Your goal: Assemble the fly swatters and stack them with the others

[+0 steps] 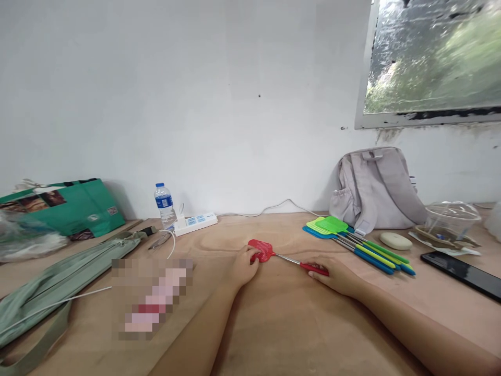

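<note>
A red fly swatter (263,250) with a thin metal shaft lies on the wooden table (282,313) in front of me. My left hand (243,266) grips the edge of its red mesh head. My right hand (337,274) holds the red handle end. Just right of them, a small pile of green, yellow-green and blue fly swatters (352,241) lies flat, untouched.
A grey backpack (373,188) leans on the wall behind the pile. A phone (462,272), a white oval case (395,241) and a clear plastic container (450,219) are at right. A water bottle (164,204), power strip (194,223), green bag (66,206) and a grey-green pouch (62,282) are at left.
</note>
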Tool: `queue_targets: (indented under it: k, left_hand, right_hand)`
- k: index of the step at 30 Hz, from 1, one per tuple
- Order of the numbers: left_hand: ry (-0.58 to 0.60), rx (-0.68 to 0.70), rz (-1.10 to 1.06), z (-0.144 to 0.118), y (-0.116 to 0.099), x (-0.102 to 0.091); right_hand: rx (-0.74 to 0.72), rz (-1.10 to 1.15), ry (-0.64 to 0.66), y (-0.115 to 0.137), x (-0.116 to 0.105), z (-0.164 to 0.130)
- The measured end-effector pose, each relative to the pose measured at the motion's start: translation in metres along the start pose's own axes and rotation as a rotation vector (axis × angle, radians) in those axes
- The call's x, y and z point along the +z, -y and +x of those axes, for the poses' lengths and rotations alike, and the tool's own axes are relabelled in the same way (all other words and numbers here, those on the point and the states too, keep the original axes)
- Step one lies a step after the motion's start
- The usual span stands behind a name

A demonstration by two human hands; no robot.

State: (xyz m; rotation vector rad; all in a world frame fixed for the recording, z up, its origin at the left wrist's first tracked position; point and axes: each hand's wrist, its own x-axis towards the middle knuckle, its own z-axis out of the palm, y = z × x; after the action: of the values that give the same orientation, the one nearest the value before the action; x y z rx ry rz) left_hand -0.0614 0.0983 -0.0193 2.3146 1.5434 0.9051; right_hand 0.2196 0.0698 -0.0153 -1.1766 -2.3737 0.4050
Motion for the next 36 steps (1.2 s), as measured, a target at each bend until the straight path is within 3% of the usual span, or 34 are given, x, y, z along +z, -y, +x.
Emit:
queue_targets:
  k: [5,12,21,27,32,36]
  left_hand:
    - [-0.013,-0.074,0.026,0.003,0.002,0.004]
    - [0.015,-0.147,-0.001,0.000,-0.002,-0.008]
    - [-0.015,-0.193,-0.111,-0.003,-0.007,-0.011]
    - [-0.040,-0.155,-0.327,0.002,0.009,-0.014]
    - [-0.162,-0.193,-0.648,0.004,0.019,-0.021]
    - [-0.074,-0.256,-0.962,-0.001,0.013,-0.027]
  right_hand:
    - [-0.038,0.020,-0.018,0.001,-0.001,0.000]
    - [-0.058,0.048,-0.006,0.007,-0.004,-0.002]
    - [-0.074,0.014,-0.121,0.007,0.000,-0.003]
    - [-0.030,0.062,-0.194,0.000,-0.005,-0.004]
    - [0.035,0.121,-0.185,-0.006,-0.010,-0.007]
    - [0.033,0.198,-0.166,-0.003,-0.009,-0.009]
